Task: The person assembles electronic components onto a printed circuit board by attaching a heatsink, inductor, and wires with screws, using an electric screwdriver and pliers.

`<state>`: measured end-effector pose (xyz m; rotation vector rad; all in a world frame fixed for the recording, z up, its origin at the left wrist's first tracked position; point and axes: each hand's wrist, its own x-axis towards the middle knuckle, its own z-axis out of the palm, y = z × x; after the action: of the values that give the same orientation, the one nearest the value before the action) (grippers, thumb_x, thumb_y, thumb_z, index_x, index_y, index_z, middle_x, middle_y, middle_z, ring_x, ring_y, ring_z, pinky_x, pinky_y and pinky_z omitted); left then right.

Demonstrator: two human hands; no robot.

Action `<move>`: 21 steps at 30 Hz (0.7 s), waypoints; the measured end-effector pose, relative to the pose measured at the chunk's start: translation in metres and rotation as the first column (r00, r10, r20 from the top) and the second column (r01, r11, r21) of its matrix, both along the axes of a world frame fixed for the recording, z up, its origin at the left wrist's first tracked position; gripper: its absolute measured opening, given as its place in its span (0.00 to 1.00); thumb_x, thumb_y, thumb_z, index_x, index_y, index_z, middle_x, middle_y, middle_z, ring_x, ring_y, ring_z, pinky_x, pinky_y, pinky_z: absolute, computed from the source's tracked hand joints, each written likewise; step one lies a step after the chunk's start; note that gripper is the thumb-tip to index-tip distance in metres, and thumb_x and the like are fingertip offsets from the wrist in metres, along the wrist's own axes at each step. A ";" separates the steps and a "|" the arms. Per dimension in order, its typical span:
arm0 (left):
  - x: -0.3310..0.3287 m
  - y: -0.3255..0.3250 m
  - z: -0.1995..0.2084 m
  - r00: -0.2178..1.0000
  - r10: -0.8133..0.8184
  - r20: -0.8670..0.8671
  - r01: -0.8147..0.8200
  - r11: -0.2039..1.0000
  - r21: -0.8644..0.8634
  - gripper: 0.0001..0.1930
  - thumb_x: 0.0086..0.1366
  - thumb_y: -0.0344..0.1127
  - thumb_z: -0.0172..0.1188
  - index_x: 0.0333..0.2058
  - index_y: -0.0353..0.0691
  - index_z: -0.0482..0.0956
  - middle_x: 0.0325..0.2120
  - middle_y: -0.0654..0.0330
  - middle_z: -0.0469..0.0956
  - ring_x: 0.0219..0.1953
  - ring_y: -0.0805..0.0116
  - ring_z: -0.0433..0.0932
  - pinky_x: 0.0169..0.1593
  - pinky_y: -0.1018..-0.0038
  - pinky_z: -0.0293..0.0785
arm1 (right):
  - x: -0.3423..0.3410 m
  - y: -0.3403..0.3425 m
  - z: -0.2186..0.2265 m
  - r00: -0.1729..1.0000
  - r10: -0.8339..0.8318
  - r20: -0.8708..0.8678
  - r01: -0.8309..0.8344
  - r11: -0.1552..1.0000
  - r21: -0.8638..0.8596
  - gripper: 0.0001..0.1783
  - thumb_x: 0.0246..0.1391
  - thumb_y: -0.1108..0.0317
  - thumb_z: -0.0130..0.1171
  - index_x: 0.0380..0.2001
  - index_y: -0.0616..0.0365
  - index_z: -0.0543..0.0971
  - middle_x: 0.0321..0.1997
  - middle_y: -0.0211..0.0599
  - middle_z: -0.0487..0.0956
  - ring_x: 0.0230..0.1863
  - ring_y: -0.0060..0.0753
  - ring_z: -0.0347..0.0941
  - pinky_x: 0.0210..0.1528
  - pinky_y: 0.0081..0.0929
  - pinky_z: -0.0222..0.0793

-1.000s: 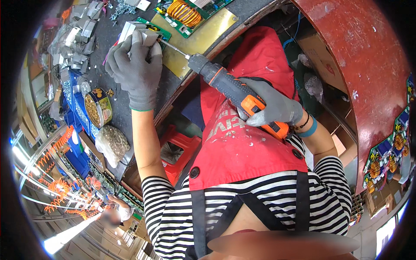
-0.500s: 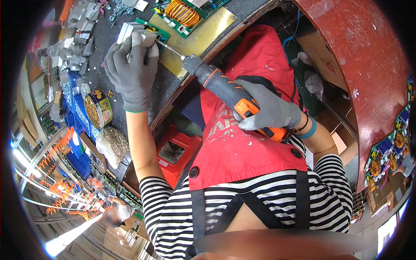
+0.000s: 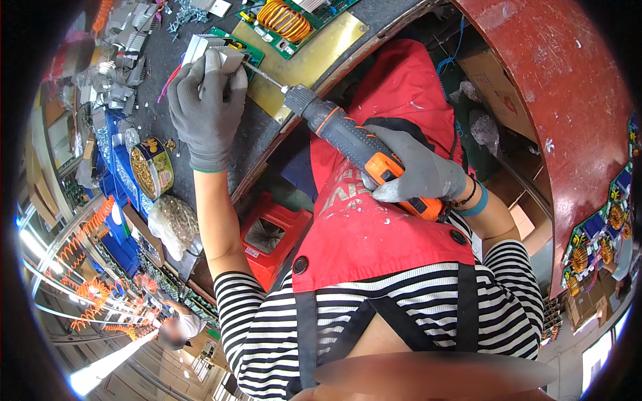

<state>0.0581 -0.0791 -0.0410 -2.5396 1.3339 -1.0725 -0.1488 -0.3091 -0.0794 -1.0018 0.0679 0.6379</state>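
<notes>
My left hand (image 3: 208,113), in a grey glove, has its fingers closed round a silver finned heat sink (image 3: 231,61) at the table's near edge. That heat sink sits at a small green circuit board (image 3: 253,53), partly hidden by the hand. In my gloved right hand (image 3: 424,170) is a black and orange cordless screwdriver (image 3: 344,134), held by its body. Its long bit points up and left, with the tip at the side of the heat sink. Exactly where the tip seats is too small to tell.
A larger green board with a copper coil (image 3: 283,19) lies on a brass-coloured plate (image 3: 328,50). Loose heat sinks (image 3: 120,93) and screws (image 3: 184,17) are scattered leftward. A tin of small brass-coloured parts (image 3: 152,167) stands beside a plastic bag (image 3: 172,227). A red curved tabletop (image 3: 535,53) is at right.
My left hand, the heat sink and the screwdriver have shifted slightly to the right. More of a pink and purple wire shows beside my left hand. Both grips stay the same.
</notes>
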 end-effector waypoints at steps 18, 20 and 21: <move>-0.009 0.001 0.001 0.998 0.049 -0.028 -0.047 0.995 0.086 0.26 0.54 0.45 0.67 0.49 0.40 0.78 0.41 0.57 0.77 0.46 0.55 0.76 0.48 0.63 0.76 | 0.002 0.008 -0.003 0.997 0.002 0.075 0.009 0.991 -0.137 0.32 0.36 0.68 0.69 0.48 0.61 0.69 0.32 0.31 0.74 0.32 0.22 0.72 0.36 0.24 0.71; -0.007 0.002 -0.002 0.999 0.046 0.000 -0.046 0.997 0.065 0.29 0.52 0.47 0.69 0.50 0.39 0.78 0.40 0.55 0.77 0.44 0.51 0.77 0.49 0.60 0.76 | 0.002 0.009 0.001 0.999 -0.019 0.030 0.020 0.999 -0.048 0.31 0.36 0.69 0.68 0.47 0.61 0.70 0.32 0.31 0.75 0.32 0.22 0.72 0.37 0.24 0.72; -0.006 0.003 -0.002 0.999 0.048 0.002 -0.048 0.997 0.064 0.29 0.52 0.47 0.69 0.50 0.39 0.78 0.40 0.55 0.77 0.44 0.51 0.77 0.49 0.60 0.76 | 0.002 0.009 0.002 0.999 -0.016 0.032 0.018 0.999 -0.050 0.31 0.36 0.69 0.68 0.47 0.61 0.70 0.32 0.31 0.75 0.32 0.22 0.72 0.37 0.24 0.72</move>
<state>0.0521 -0.0765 -0.0432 -2.5123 1.2783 -1.0051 -0.1463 -0.2997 -0.0778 -1.0583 0.0648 0.6073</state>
